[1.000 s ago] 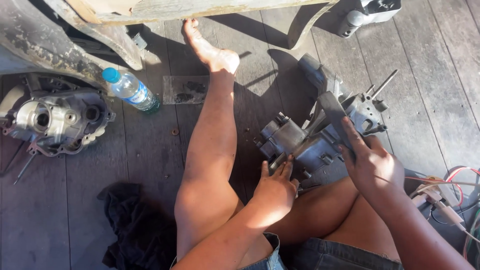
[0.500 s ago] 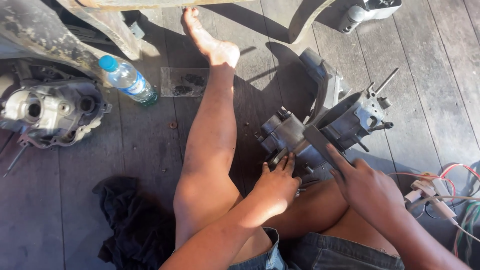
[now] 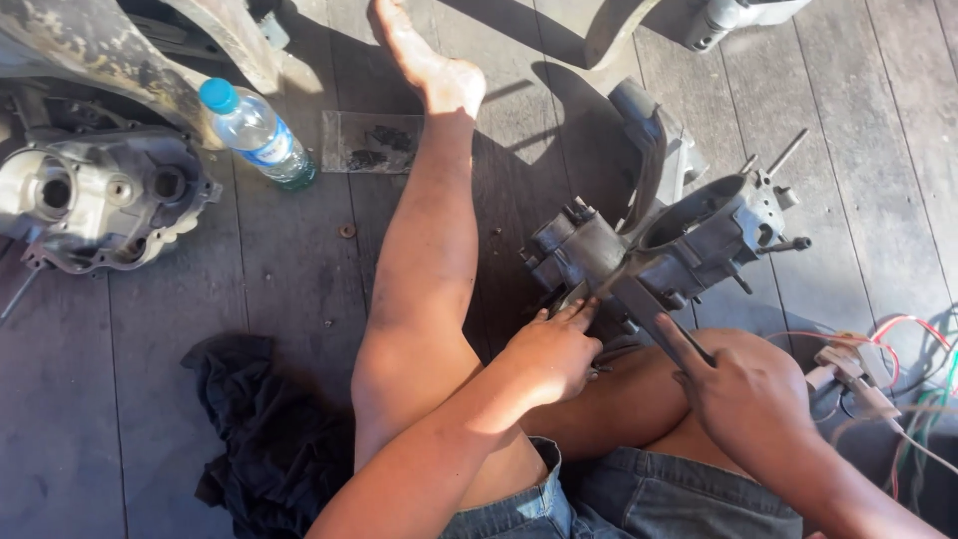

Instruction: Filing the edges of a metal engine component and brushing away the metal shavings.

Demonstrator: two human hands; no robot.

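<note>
- At the far left of the frame, a grey cast-metal engine cover with round bores [image 3: 95, 200] is lying on the dark wooden plank floor [image 3: 249, 299], partly under a worn, dirty curved body panel [image 3: 90, 45].
- Just right of it, a clear plastic water bottle with a blue cap [image 3: 254, 130] is lying tilted on the planks, and a small clear plastic bag with dark bits inside [image 3: 371, 142] is sitting beside it.
- A crumpled black cloth [image 3: 264, 429] is lying at the lower left, next to the person's outstretched bare leg.
- The left hand [image 3: 554, 349], in the lower centre, is pressing its fingertips against the near lower edge of the grey greasy engine casing with protruding studs [image 3: 659, 245]; the fingers are curled loosely, touching rather than closing around it.
- The engine casing is sitting on the floor right of centre, between the person's legs, its open round mouth facing up.
- The right hand [image 3: 748, 394], at the lower right, is closing around the end of a flat dark metal bar [image 3: 649, 309], forefinger stretched along it; the bar is slanting up against the casing.
- A bundle of red, white and green wires with connectors [image 3: 878, 374] is lying at the right edge.
</note>
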